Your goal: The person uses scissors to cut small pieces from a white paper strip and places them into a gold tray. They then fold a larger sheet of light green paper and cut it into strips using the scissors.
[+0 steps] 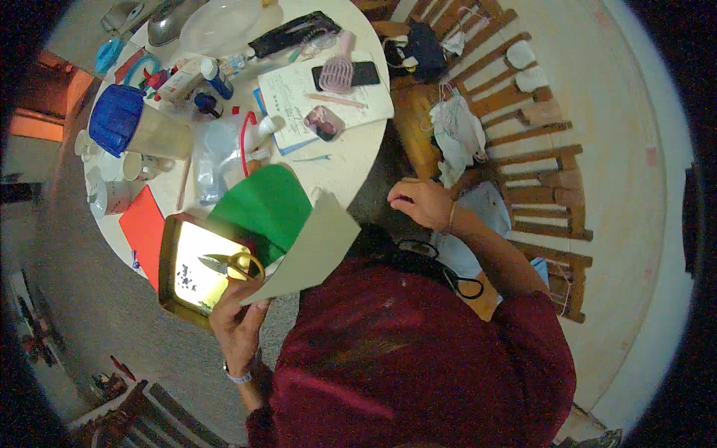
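A pale, stiff sheet of paper [317, 246] is pinched along its lower edge by my left hand [237, 321], thumb against fingers. Just beyond those fingers, scissors [239, 261] with yellow handles lie over a bright-bottomed tray [170, 243] holding small dark bits. Whether the hand touches the scissors I cannot tell. Behind the pale sheet, partly covered by it, is a green sheet [265, 201] at the table's near edge. Off the table's right side, my right hand [424, 203] hovers with its fingers curled in; their inside is hidden.
The round white table [351, 157] carries a blue-lidded container [116, 119], a red sheet [143, 231], a clear plastic bag [216, 153], a notebook [287, 97], a phone [366, 73] and a pink hairbrush [337, 75]. A wooden slatted bench [523, 187] with cloths stands at right.
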Demonstrator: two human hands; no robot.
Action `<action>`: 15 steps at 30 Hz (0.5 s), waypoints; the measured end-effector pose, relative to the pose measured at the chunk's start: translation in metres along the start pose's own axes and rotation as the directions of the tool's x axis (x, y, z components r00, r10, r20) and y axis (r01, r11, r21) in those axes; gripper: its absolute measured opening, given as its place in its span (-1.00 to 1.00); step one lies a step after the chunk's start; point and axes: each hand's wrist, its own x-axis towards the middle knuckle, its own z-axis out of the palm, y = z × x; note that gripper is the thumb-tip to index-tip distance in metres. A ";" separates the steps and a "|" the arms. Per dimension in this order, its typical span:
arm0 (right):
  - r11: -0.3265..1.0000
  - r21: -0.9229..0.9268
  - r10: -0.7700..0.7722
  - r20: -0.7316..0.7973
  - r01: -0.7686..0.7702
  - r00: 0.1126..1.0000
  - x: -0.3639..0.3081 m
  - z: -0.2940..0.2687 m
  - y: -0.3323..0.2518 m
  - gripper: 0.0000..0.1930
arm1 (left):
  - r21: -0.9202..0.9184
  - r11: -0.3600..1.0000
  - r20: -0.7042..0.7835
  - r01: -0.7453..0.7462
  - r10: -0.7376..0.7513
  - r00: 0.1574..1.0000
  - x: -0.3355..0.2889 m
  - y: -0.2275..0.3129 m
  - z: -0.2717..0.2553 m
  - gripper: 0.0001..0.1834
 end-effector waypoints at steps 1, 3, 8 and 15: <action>1.000 0.004 -0.031 0.001 0.031 1.000 0.015 0.000 0.008 -0.82 | -0.055 0.998 -0.049 -0.008 0.005 0.999 0.001 -0.002 -0.002 -0.85; 0.996 0.010 -0.085 0.007 0.085 0.996 0.045 0.001 0.023 -0.78 | -0.170 0.985 -0.142 -0.027 0.003 0.990 0.003 -0.008 0.001 -0.85; 0.926 -0.248 -0.266 0.104 0.284 0.958 0.110 0.004 0.073 -0.67 | -0.191 0.981 -0.353 -0.027 -0.043 0.935 0.009 -0.023 0.019 -0.77; 0.862 -0.200 -0.374 0.369 0.466 0.851 0.165 -0.036 0.087 -0.62 | -0.253 0.968 -0.628 -0.002 -0.162 0.761 0.029 -0.021 0.086 -0.73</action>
